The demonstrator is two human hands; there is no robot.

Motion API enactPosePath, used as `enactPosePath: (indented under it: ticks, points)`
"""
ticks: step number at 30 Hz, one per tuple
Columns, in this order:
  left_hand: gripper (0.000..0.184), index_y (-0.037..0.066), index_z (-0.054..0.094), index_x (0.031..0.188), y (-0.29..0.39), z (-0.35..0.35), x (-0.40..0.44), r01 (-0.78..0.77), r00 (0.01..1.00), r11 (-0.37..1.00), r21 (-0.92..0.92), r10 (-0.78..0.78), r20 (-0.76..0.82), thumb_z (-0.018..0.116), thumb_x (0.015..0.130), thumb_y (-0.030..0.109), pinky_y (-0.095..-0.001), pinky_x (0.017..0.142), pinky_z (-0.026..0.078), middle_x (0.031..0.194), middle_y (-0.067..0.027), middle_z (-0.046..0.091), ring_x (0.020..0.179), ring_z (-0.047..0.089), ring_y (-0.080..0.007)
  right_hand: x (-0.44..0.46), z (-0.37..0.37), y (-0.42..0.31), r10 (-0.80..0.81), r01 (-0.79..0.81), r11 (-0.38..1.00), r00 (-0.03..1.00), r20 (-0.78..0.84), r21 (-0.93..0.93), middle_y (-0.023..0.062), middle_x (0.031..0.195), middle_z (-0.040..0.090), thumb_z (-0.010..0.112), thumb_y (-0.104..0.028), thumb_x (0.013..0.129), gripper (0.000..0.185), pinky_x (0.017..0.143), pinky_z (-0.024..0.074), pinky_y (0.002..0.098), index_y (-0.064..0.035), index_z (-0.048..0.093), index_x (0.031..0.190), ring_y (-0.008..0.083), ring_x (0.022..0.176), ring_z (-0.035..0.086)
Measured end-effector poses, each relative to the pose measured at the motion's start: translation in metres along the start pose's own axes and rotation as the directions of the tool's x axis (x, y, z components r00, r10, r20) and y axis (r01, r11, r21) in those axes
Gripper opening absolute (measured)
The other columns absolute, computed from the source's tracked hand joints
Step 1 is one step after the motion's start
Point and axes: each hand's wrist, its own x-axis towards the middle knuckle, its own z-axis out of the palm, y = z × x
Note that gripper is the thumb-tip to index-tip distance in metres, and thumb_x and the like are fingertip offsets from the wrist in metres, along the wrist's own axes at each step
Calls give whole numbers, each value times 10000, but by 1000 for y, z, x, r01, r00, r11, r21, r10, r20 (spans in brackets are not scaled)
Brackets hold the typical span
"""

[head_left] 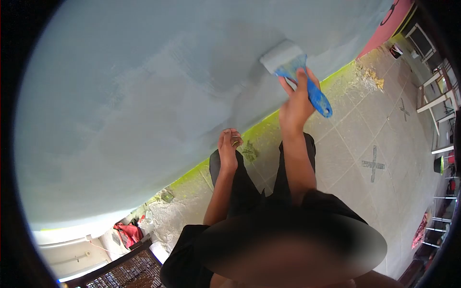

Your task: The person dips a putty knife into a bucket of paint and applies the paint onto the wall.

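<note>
My right hand [295,108] grips a wide flat paintbrush [317,98] by its blue, paint-smeared handle. Pale grey paint coats the brush's bristles, which lie against the grey-blue painted wall [144,101]. Around the brush head the wall has darker, wet-looking patches and streaks. Close to the wall's lower edge, above my left knee, is my left hand [229,146]. Its fingers are loosely bent and a little apart, with a ring-like band on one finger; I see nothing held in it.
A yellow-green strip [261,123] runs along the wall's foot. The tiled floor [336,158] has paint spatter and a grey tape cross [373,164]. White-framed furniture [434,101] and a small bucket [396,51] stand at right. Red bags [128,234] lie at lower left.
</note>
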Motion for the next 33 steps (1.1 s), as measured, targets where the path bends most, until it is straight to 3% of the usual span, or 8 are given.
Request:
enactPosePath:
  ticks: [8, 11, 14, 17, 23, 28, 32, 33]
  points:
    - [226, 65, 546, 979, 3, 5, -1, -35, 999, 999, -2, 35, 28, 476, 984, 280, -288, 681, 440, 846, -38, 563, 719, 550, -145, 10, 85, -64, -165, 100, 932, 973, 163, 347, 137, 1021, 586, 604, -96, 883, 292, 690, 608, 346, 47, 512, 1120, 208, 844, 622]
    - [226, 66, 548, 982, 3, 6, 1, -26, 999, 1000, -4, 26, 24, 477, 983, 281, -288, 683, 440, 848, -35, 564, 722, 551, -143, 16, 69, -69, -212, 130, 922, 957, 196, 364, 131, 1038, 588, 610, -109, 888, 292, 687, 605, 349, 37, 516, 1123, 211, 861, 621]
    - [227, 66, 548, 982, 4, 10, 0, -16, 1000, 1000, -6, 16, 17, 474, 984, 280, -287, 680, 437, 848, -35, 565, 719, 549, -144, 15, 29, -46, -184, 160, 959, 979, 85, 236, 132, 1058, 588, 624, -116, 889, 293, 695, 603, 350, 24, 522, 1125, 213, 896, 620]
    - [228, 64, 547, 978, 3, 9, -2, -8, 1000, 1000, 1, 8, 3, 473, 984, 280, -288, 675, 435, 844, -37, 564, 714, 547, -145, 11, -9, -3, -128, 127, 992, 989, -72, -19, 137, 1075, 588, 630, -120, 892, 298, 717, 602, 348, 17, 523, 1134, 211, 931, 617]
    - [231, 61, 546, 969, 4, 9, -1, 16, 1000, 1000, 22, -16, -22, 477, 983, 282, -290, 676, 433, 835, -39, 558, 707, 543, -146, -13, 49, -18, -63, 54, 989, 996, 62, 135, 129, 1052, 589, 633, -130, 893, 302, 722, 608, 333, 14, 521, 1134, 202, 933, 620]
    - [233, 65, 547, 968, 4, 12, 1, -23, 1000, 1000, 17, 23, 1, 481, 983, 288, -291, 683, 437, 829, -38, 557, 709, 545, -147, -11, 85, -57, -129, 57, 942, 971, 200, 330, 117, 1048, 582, 644, -146, 889, 307, 700, 612, 327, 5, 528, 1130, 191, 924, 618]
    - [233, 67, 550, 971, 6, 14, 1, -23, 1000, 1000, -8, 23, 13, 480, 985, 289, -292, 688, 441, 833, -34, 564, 714, 551, -146, 1, 46, -52, -163, 87, 934, 967, 197, 346, 122, 1076, 579, 626, -134, 900, 290, 691, 612, 333, 3, 525, 1134, 188, 957, 604]
    - [232, 68, 552, 971, 5, 13, 0, -21, 1000, 1000, -9, 21, 13, 480, 985, 288, -292, 687, 442, 835, -33, 565, 714, 552, -146, 3, 27, -46, -180, 139, 955, 974, 140, 260, 128, 1083, 578, 616, -131, 907, 280, 701, 611, 344, 5, 525, 1134, 192, 973, 599]
